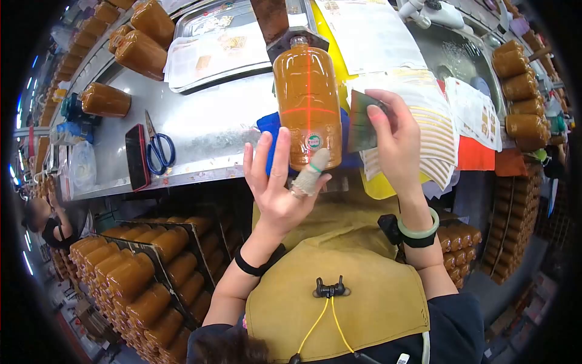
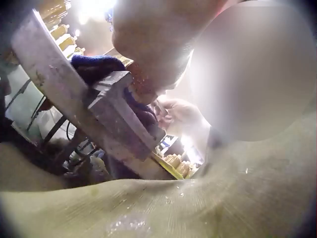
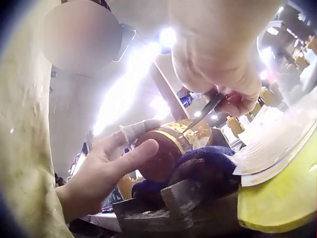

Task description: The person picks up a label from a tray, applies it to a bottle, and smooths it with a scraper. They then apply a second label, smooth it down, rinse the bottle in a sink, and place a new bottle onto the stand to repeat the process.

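An amber bottle (image 1: 306, 91) lies on a blue pad (image 1: 268, 124), its neck at a metal bracket (image 1: 297, 37), red light lines crossing it. My left hand (image 1: 282, 194) rests at its base end, fingers spread and fairly straight, a white cover (image 1: 308, 179) on one finger. In the right wrist view the left thumb (image 3: 141, 154) touches the base. My right hand (image 1: 397, 136) pinches a dark, thin flat sheet (image 1: 362, 124) to the right of the bottle. In the right wrist view this sheet (image 3: 203, 113) reaches toward gold designs (image 3: 181, 131) on the bottle.
Fanned white strips (image 1: 433, 130) lie right of the bottle over a yellow sheet (image 1: 379, 187). Blue-handled scissors (image 1: 160, 151), a phone (image 1: 137, 156) and an amber bottle (image 1: 106, 100) are on the left. A tray (image 1: 182, 27) stands behind. Racks of bottles (image 1: 133, 273) fill the lower left.
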The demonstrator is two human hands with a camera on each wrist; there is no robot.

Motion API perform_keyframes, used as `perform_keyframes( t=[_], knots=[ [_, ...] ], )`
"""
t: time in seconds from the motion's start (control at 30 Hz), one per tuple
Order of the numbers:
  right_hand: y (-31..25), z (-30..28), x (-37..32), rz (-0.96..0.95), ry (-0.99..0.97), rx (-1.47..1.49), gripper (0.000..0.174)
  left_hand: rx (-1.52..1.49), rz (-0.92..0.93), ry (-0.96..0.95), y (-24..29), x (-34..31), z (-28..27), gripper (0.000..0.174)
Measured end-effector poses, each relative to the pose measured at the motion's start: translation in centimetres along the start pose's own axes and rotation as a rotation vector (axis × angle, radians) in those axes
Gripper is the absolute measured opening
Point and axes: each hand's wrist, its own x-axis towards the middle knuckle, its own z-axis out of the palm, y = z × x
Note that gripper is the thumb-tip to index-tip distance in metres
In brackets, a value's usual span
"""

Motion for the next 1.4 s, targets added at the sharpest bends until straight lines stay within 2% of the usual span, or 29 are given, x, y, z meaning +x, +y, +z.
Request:
perform_keyframes(
  t=[0.17, 0.27, 0.37, 0.4, 0.43, 0.5, 0.53, 0.57, 0.6, 0.63, 0.7, 0.73, 0.77, 0.8, 0.83, 0.87, 0.9, 0.93, 0.97, 1.03, 1.07, 1.1, 1.17, 1.2, 1.23, 1.3, 1.33, 1.37, 1.4],
  knots=[
    [-0.9, -0.5, 0.0, -0.001, -0.016, 0.126, 0.024, -0.01, -0.12, 0.031, 1.0, 2.0, 0.4, 0.056],
    [-1.1, -1.2, 0.1, 0.004, -0.033, 0.114, 0.026, -0.099, -0.176, 0.063, 0.3, 1.7, 0.3, 0.076],
    [-1.4, -1.3, 0.5, -0.048, -0.026, 0.114, 0.029, -0.141, -0.287, 0.019, -0.7, -0.4, 0.5, 0.078],
    [-1.6, -1.1, 0.6, -0.053, -0.025, 0.113, 0.029, -0.143, -0.295, 0.015, -0.7, -0.3, 0.6, 0.084],
    [-1.9, -0.7, 0.5, -0.155, -0.003, 0.062, 0.029, -0.144, -0.294, 0.019, -0.5, 0.0, 0.6, 0.084],
    [-2.4, -0.2, 0.4, -0.356, 0.04, -0.04, 0.03, -0.477, -0.465, 0.134, 0.3, 1.0, 0.6, 0.091],
    [-2.5, -0.3, 0.2, -0.491, 0.022, -0.175, 0.026, -0.408, -0.386, 0.143, 0.0, 1.4, 0.7, 0.089],
    [-2.0, -0.4, 0.1, -0.728, -0.058, -0.272, 0.027, -0.411, -0.385, 0.143, -0.2, 1.4, 0.6, 0.089],
    [-1.8, -0.5, 0.1, -0.97, -0.136, -0.374, 0.027, -0.371, -0.322, 0.062, -0.8, 1.6, 0.5, 0.087],
    [-2.1, -0.4, -0.8, -1.026, -0.208, -0.355, 0.031, -0.33, -0.261, -0.02, -1.3, 1.7, 0.4, 0.085],
    [-3.4, -1.0, -1.5, -1.027, -0.373, -0.276, 0.022, -0.358, -0.282, -0.044, -1.8, 1.4, 0.6, 0.08],
    [-3.7, -0.7, -1.3, -0.915, -0.369, -0.266, 0.025, -0.41, -0.308, -0.068, -1.9, 1.1, 0.8, 0.084],
    [-3.5, -0.2, -0.3, -0.843, -0.306, -0.322, 0.031, -0.461, -0.333, -0.094, -2.0, 0.9, 0.8, 0.087],
    [-2.7, 0.3, 1.6, -0.872, -0.181, -0.372, 0.031, -0.633, -0.535, -0.053, -0.5, 1.1, 0.9, 0.097],
    [-2.0, 0.6, 2.9, -0.899, -0.058, -0.423, 0.032, -0.636, -0.53, -0.056, -0.1, 1.6, 0.7, 0.097],
    [-2.1, 0.4, 3.5, -0.899, -0.054, -0.426, 0.032, -0.604, -0.518, 0.006, 0.2, 2.3, 0.4, 0.1],
    [-2.5, -0.1, 4.1, -1.041, -0.047, -0.484, 0.033, -0.57, -0.506, 0.066, 0.3, 2.7, 0.3, 0.103],
    [-2.8, -0.4, 4.3, -1.182, -0.039, -0.541, 0.035, -0.521, -0.453, 0.042, 0.0, 2.6, 0.6, 0.104],
    [-3.3, -0.4, 3.3, -1.178, -0.039, -0.54, 0.035, -0.52, -0.453, 0.037, -0.3, 2.3, 0.9, 0.104],
    [-4.4, 0.0, 0.2, -1.193, -0.375, -0.4, 0.034, -0.465, -0.401, 0.055, -0.7, 2.1, 1.2, 0.102],
    [-4.8, 0.1, 0.4, -1.081, -0.403, -0.452, 0.029, -0.303, -0.308, -0.03, -0.7, 2.4, 0.2, 0.103],
    [-4.2, 0.8, 1.3, -0.974, -0.333, -0.477, 0.027, -0.302, -0.312, -0.038, -0.6, 2.3, 0.1, 0.103],
    [-2.5, 1.0, 4.7, -0.98, -0.109, -0.437, 0.026, -0.335, -0.348, -0.046, -0.7, 2.4, 0.0, 0.1],
    [-3.3, 0.4, 5.3, -1.046, -0.032, -0.505, 0.027, -0.335, -0.329, -0.04, -0.7, 2.6, -0.2, 0.1],
    [-3.5, 0.5, 4.6, -1.048, -0.034, -0.502, 0.027, -0.332, -0.331, -0.039, -0.7, 2.6, -0.2, 0.1],
    [-4.4, 0.7, 1.7, -1.178, -0.266, -0.48, 0.028, -0.365, -0.345, -0.034, -0.7, 2.5, -0.2, 0.097],
    [-4.9, 0.4, 0.5, -1.115, -0.416, -0.328, 0.029, -0.34, -0.302, -0.042, -0.9, 2.7, -0.4, 0.102],
    [-4.5, 0.6, 0.9, -1.112, -0.416, -0.329, 0.029, -0.342, -0.302, -0.044, -1.0, 2.6, -0.2, 0.102],
    [-3.6, 1.2, 1.7, -1.016, -0.289, -0.353, 0.029, -0.396, -0.321, -0.051, -1.3, 2.4, 0.1, 0.103]
  ],
)
